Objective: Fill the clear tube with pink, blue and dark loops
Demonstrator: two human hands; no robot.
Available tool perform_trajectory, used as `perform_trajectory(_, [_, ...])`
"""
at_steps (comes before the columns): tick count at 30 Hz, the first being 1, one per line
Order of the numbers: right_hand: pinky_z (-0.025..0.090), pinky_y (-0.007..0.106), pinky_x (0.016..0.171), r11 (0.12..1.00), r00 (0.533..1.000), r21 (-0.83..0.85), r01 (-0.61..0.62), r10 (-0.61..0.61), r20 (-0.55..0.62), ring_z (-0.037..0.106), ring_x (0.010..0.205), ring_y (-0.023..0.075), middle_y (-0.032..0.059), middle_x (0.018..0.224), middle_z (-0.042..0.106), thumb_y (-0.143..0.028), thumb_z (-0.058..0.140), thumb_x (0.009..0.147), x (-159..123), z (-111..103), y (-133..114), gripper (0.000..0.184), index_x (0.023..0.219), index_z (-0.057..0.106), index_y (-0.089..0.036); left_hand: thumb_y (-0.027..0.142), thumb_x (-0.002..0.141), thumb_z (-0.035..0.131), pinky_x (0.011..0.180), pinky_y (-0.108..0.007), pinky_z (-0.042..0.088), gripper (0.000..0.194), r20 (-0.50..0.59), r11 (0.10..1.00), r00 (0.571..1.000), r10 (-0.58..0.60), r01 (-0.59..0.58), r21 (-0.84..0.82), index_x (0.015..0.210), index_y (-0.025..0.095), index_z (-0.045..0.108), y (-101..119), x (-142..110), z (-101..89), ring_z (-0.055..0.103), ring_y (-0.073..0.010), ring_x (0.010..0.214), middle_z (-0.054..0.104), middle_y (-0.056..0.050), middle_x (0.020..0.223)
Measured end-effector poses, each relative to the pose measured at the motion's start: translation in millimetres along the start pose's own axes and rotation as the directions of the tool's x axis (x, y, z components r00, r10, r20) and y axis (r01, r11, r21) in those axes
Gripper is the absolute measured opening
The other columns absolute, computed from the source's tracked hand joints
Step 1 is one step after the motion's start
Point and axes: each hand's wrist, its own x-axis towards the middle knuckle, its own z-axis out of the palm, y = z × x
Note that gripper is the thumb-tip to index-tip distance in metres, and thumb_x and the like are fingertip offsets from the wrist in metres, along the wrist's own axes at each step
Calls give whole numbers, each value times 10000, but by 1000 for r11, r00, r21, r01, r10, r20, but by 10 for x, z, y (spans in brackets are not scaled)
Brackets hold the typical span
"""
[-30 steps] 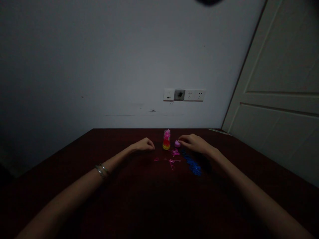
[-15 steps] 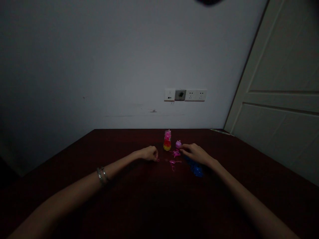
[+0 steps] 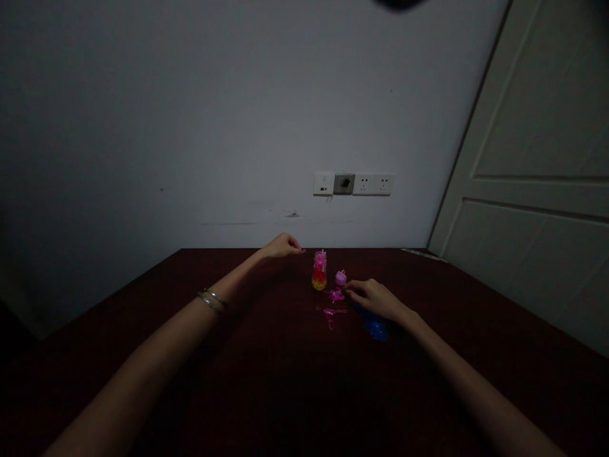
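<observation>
Up near the back edge of the table, my left hand pinches a small pink rubber band at its fingertips. Just right of it stands a small clear bottle, filled with yellow, red and pink pieces in layers, pink at the top. My right hand rests low over the table, fingers loosely bent and apart, with nothing visible in them. By its fingertips lie a pink cap with a loop on top and a pink cluster of bands. More pink bands lie nearer me. A blue heap is partly under my right hand.
The dark red table meets a pale wall with sockets above its back edge. A pale panelled door stands on the right. A thin strip lies at the back right edge.
My left hand has risen and moved away from me with the pink band, from the table's middle to beside the bottle's top. My right hand has barely moved.
</observation>
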Motion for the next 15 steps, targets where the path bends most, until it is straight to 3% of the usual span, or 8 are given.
perform_trajectory(7, [396, 234, 614, 1000, 1000, -12, 15, -15, 4, 600, 688, 163, 58, 823, 665, -312, 398, 825, -52, 35, -2, 309, 1021, 618, -219, 213, 588, 593, 504, -205, 337, 191, 42, 995, 996, 82, -84, 56, 673, 68, 684, 210, 335, 140, 467, -93, 516, 599, -28, 561])
perform_trajectory(15, [401, 250, 636, 1000, 999, -10, 22, -22, -39, 595, 704, 164, 65, 837, 664, -308, 395, 833, -50, 53, -41, 298, 987, 630, -210, 193, 583, 575, 538, -202, 356, 191, 158, 990, 984, 82, -99, 98, 687, 79, 688, 158, 466, 285, 485, -92, 535, 620, -28, 591])
